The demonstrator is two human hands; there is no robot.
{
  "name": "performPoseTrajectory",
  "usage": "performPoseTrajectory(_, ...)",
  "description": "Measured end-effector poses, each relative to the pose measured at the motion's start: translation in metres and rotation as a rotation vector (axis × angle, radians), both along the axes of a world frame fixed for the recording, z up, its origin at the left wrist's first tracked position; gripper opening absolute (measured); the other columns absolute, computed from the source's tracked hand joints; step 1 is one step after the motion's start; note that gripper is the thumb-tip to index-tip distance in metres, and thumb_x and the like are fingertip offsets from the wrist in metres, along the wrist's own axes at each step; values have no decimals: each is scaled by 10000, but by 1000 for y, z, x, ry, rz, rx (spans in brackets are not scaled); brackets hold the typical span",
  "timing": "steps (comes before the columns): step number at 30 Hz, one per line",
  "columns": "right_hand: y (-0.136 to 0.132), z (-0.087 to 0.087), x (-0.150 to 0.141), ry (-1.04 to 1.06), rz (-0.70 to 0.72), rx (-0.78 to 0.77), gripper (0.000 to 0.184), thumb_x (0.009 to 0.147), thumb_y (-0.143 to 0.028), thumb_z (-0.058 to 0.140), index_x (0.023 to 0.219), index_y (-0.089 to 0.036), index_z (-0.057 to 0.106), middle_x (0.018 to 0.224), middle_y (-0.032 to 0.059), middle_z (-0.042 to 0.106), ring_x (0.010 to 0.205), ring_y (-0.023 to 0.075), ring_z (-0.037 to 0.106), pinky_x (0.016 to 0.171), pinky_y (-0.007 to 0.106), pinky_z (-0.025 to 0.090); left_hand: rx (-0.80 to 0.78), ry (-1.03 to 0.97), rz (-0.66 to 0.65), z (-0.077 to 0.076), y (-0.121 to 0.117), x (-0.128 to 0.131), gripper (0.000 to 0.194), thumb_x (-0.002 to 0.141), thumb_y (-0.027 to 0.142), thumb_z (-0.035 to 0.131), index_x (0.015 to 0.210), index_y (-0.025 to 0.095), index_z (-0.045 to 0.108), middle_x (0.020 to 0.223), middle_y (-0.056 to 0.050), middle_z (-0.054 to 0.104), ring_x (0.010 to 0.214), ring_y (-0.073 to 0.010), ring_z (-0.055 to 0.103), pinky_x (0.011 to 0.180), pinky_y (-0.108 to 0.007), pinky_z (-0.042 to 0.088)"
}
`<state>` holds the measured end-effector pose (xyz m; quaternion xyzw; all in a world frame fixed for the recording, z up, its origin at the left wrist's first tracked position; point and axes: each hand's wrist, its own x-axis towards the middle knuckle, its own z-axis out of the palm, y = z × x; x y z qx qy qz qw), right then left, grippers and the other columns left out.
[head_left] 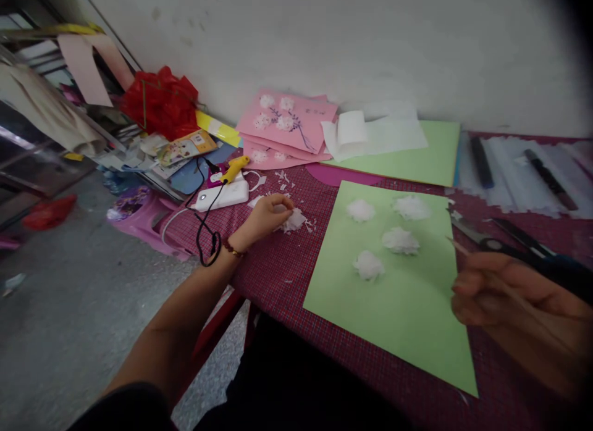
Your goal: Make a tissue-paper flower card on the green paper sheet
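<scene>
My left hand (pixel 269 220) is at a small pile of white paper scraps (pixel 295 221) on the table, thumb and fingers curled together in a pinch. What sits between those fingertips is hidden. At the right, my right hand (pixel 514 292) is closed around a thin pointed wooden stick (pixel 458 246), its tip towards the green sheet. On that green sheet (pixel 384 320) lie several fluffy white paper flowers, among them one in the middle (pixel 401 241) and a lower one (pixel 369 265).
Behind lie pink cards with white flowers (pixel 287 122) and a white paper roll (pixel 352 129). A yellow glue gun (pixel 235 169) rests by a white power strip (pixel 222 196) with a black cord. Scissors (pixel 491 242) and glue sticks (pixel 509 171) are at the right.
</scene>
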<state>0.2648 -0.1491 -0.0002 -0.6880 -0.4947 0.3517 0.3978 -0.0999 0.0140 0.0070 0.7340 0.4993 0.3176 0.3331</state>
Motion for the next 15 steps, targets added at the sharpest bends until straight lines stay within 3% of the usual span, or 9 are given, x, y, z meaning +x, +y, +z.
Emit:
performPoseTrajectory(2,5,6,-9,359,89,-39,242,743,-453,677,983,-462,644,879,112,694,593,215,604,549,394,501,-34,-72,11,5,-3,-1,122,724,260,638,768,148,614,851,-36,657,770,-126,587,691,-233,449)
performPoseTrajectory(4,10,14,-19,504,127,-47,233,718,-412,740,938,-402,665,907,116,689,633,210,602,566,379,493,-64,-137,18,11,-8,1,158,720,286,648,769,154,577,775,-10,625,671,-99,561,636,-222,443)
performPoseTrajectory(7,15,23,-36,497,159,25,170,724,-384,749,790,-304,614,865,83,700,645,179,603,622,346,506,-188,-287,-19,20,-24,16,208,715,303,681,773,163,539,687,26,585,574,-74,530,585,-213,437)
performPoseTrajectory(11,17,26,-59,492,235,172,297,745,-349,748,770,-254,468,917,35,728,754,164,652,710,323,528,-498,-508,-216,31,-53,55,226,687,240,755,807,156,583,682,31,610,563,-68,551,556,-200,421)
performPoseTrajectory(15,14,29,-70,501,312,214,286,789,-314,709,794,-237,434,906,21,704,800,147,645,755,313,513,-620,-476,-438,33,-76,93,141,764,214,722,832,144,620,701,23,626,617,-61,564,609,-193,422)
